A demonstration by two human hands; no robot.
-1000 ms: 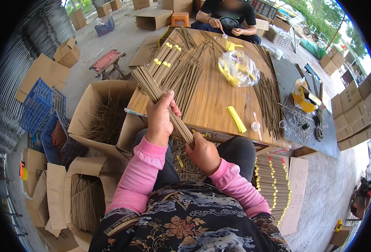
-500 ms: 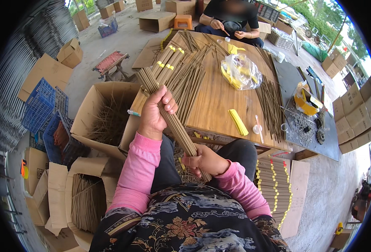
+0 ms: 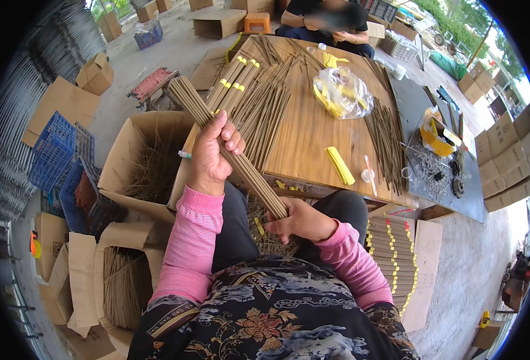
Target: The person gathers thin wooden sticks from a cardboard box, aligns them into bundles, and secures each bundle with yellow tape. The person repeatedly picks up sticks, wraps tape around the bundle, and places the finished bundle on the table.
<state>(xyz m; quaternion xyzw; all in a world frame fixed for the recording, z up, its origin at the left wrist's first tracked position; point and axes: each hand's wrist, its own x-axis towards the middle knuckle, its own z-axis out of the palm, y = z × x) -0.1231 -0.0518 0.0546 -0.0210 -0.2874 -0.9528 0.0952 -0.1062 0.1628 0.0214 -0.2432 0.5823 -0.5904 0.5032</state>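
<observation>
A bundle of thin brown incense sticks point(image 3: 250, 179) slants across in front of me above my lap, its upper end to the left. My left hand point(image 3: 215, 150) is wrapped round it above the middle. At the lower end, my right hand point(image 3: 305, 219) closes on the sticks, and the stick ends go out of sight in its palm. Beyond the left hand, bundles tied with yellow bands point(image 3: 235, 81) lie on the wooden table point(image 3: 304, 144) beside many loose sticks point(image 3: 268, 123). A stack of yellow paper strips point(image 3: 339, 165) rests near the table's front edge.
A plastic bag of yellow strips point(image 3: 342, 93) and a white stick point(image 3: 370, 175) are on the table. Cardboard boxes of sticks point(image 3: 124, 288) stand at my left, with blue crates point(image 3: 54, 150). Banded bundles point(image 3: 391, 261) lie low at my right. A co-worker point(image 3: 331, 24) sits across the table.
The bundle's upper end has swung left and the bundle slants more. My right hand has moved slightly up and right, now covering the lower end that stuck out below it. The co-worker's hands have shifted.
</observation>
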